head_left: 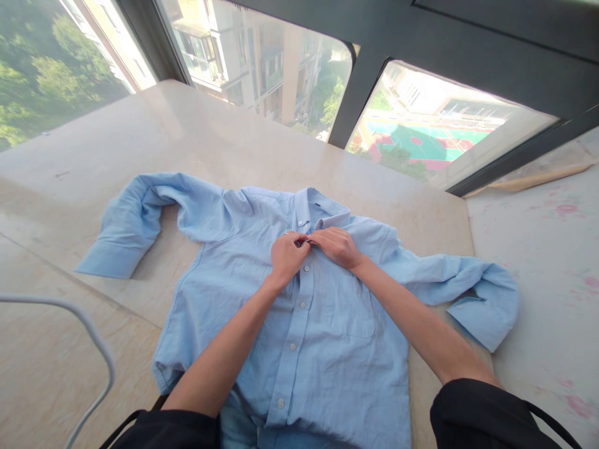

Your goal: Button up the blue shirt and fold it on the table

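A light blue button-up shirt (322, 330) lies front-up on a beige marble sill (196, 143), collar toward the window and both sleeves spread out. My left hand (286, 252) and my right hand (337, 245) meet on the placket just below the collar. Each pinches the fabric at the top button there. Lower buttons run down the placket toward me, and a chest pocket sits under my right forearm.
A white wire hanger (93, 340) pokes in at the lower left. Large windows (262, 68) with dark frames rise behind the sill. A white floral-patterned surface (547, 262) adjoins on the right, with a pale wooden stick (538, 179) at its far edge.
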Motion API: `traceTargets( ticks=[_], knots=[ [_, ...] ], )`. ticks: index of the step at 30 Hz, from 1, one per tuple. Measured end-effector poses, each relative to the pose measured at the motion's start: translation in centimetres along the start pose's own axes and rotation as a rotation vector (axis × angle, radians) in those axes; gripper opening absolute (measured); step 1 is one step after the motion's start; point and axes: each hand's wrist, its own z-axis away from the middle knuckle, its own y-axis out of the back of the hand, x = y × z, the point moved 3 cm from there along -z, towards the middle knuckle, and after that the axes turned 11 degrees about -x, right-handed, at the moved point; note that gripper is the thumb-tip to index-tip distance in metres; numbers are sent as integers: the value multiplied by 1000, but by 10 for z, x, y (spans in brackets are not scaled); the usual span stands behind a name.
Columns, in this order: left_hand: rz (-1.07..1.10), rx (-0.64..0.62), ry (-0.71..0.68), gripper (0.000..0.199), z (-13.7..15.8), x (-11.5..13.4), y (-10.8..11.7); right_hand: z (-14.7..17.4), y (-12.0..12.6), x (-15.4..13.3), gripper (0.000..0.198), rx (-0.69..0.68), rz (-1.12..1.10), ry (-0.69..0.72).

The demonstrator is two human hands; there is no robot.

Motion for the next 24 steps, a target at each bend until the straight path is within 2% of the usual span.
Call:
traceTargets(
  ticks=[16, 24],
  knots=[
    [-92, 47, -80, 20, 4, 0, -4, 2, 3, -2, 22, -22, 16, -9],
    [-87, -103, -151, 19, 0, -4, 4, 5, -1, 2, 24, -38, -18, -34]
  ],
)
